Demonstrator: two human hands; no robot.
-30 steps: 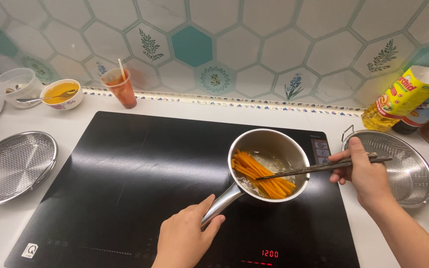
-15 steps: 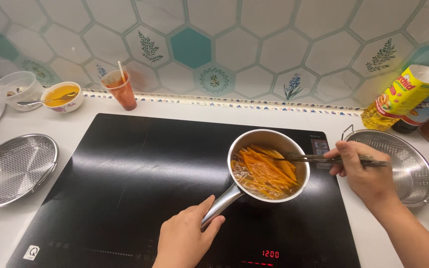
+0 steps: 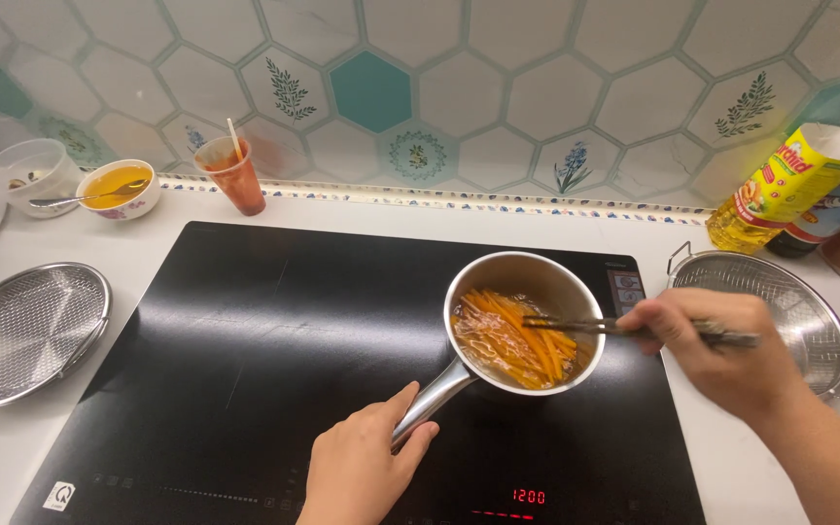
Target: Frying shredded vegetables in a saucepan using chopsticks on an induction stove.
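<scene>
We see dark chopsticks (image 3: 576, 326) now deeper among orange strips (image 3: 517, 340), centre-right; stirring continues. Right hand (image 3: 721, 345) grips chopsticks, left hand (image 3: 362, 467) closed on small steel saucepan (image 3: 527, 282) handle.

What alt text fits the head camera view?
The left hand grips a small steel saucepan of orange strips on a black cooktop, while the right hand stirs with chopsticks.

A home kitchen, seen from above the cooktop.

A black induction hob (image 3: 274, 360) is set into a white desk (image 3: 12, 457) below a hexagon-tiled backsplash (image 3: 498, 87); a steel saucepan (image 3: 522, 321) of orange strips, wire strainers (image 3: 21, 331), a sauce bowl (image 3: 121, 189) and an oil bottle (image 3: 785, 185) stand about.
</scene>
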